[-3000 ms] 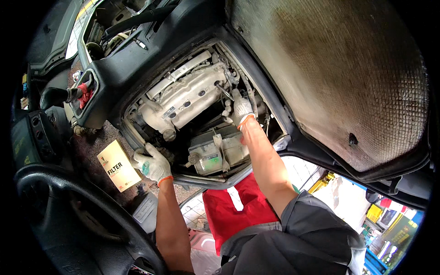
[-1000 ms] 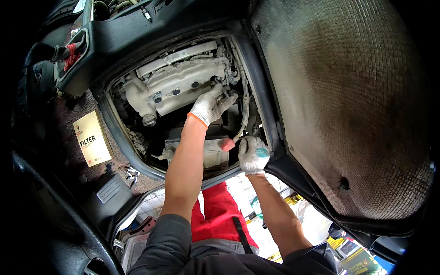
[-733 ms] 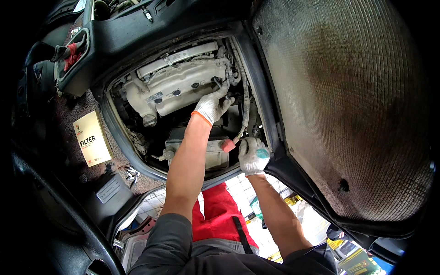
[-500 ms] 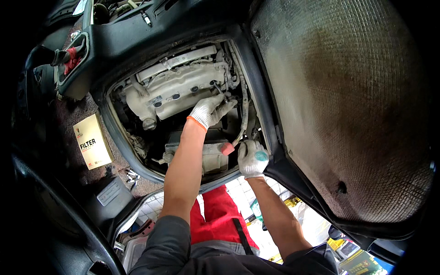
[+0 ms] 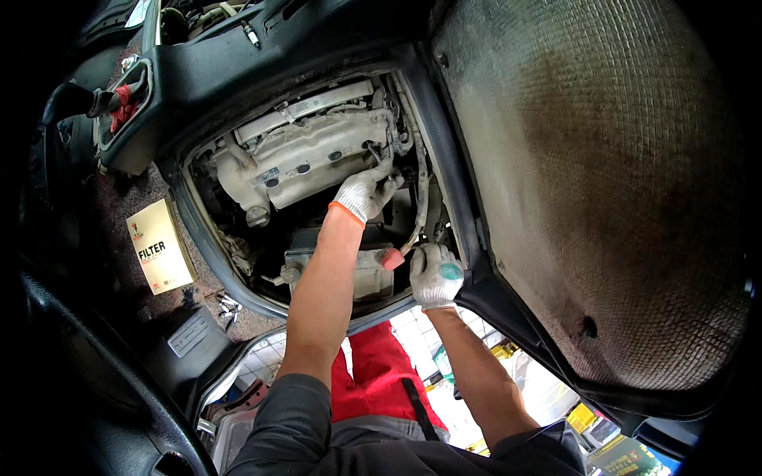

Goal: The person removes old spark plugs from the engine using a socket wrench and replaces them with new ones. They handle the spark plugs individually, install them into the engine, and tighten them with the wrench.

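Inside the open engine bay, my left hand (image 5: 367, 193), in a white knit glove with an orange cuff, pinches a thin dark metal rod (image 5: 375, 151). The rod stands tilted in the rightmost round hole of the grey valve cover (image 5: 298, 163). Several dark round holes run along that cover. At the lower right corner of the bay, my right hand (image 5: 436, 278) rests against the rim, its gloved fingers curled down. What those fingers hold, if anything, is hidden. A battery (image 5: 365, 274) with a red terminal cap (image 5: 391, 259) sits between my two arms.
A raised padded cover (image 5: 595, 198) stands to the right. On the left carpet lie a yellow filter box (image 5: 161, 246) and several small metal parts (image 5: 229, 308). A spark plug (image 5: 252, 35) lies on the dark panel at the top. A corrugated hose (image 5: 421, 182) runs down the bay's right side.
My left hand has shifted slightly to the right, and the rod tilts a little differently. My right hand stays at the rim.
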Tool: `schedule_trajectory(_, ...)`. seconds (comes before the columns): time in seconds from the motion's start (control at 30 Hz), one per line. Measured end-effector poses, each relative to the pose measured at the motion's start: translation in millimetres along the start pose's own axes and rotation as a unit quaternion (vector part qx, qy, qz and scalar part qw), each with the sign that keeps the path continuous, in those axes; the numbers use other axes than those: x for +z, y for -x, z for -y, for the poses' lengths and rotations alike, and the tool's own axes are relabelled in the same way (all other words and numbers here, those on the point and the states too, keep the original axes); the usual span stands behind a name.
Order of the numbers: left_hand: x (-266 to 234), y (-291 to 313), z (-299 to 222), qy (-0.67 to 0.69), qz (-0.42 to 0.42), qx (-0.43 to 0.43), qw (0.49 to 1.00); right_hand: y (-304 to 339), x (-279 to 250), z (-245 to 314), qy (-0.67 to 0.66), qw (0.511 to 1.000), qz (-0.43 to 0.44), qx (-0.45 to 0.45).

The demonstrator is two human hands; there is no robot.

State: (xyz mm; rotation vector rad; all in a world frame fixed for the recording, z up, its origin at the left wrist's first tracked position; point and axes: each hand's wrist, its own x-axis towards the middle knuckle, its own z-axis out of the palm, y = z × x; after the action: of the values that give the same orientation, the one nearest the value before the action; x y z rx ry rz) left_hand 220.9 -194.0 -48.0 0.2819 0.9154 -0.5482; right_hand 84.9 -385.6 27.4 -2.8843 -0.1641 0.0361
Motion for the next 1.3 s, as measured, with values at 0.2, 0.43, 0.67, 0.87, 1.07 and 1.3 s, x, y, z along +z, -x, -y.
schedule_trajectory(0.2,21,19,3,0.010,0.011,0.023,1.000,0,0,-4,-0.003,1.000,-0.003,0.007)
schedule_trajectory(0.43,-3,-2,-4,0.024,0.012,0.003,1.000,-1,-2,2,-0.010,1.000,0.005,-0.003)
schedule_trajectory(0.67,18,15,2,0.023,0.007,0.007,1.000,-2,-3,-1,-0.003,1.000,-0.001,0.004)
schedule_trajectory(0.87,-4,-2,-3,-0.024,-0.001,0.006,1.000,-2,-5,3,-0.003,1.000,0.006,-0.005)
schedule_trajectory(1.07,15,12,-3,0.022,0.010,0.026,0.999,-1,-3,-2,0.002,1.000,0.015,0.011)
schedule_trajectory(1.3,7,3,-6,-0.075,-0.005,0.042,0.996,-1,-5,2,0.009,1.000,0.015,0.003)
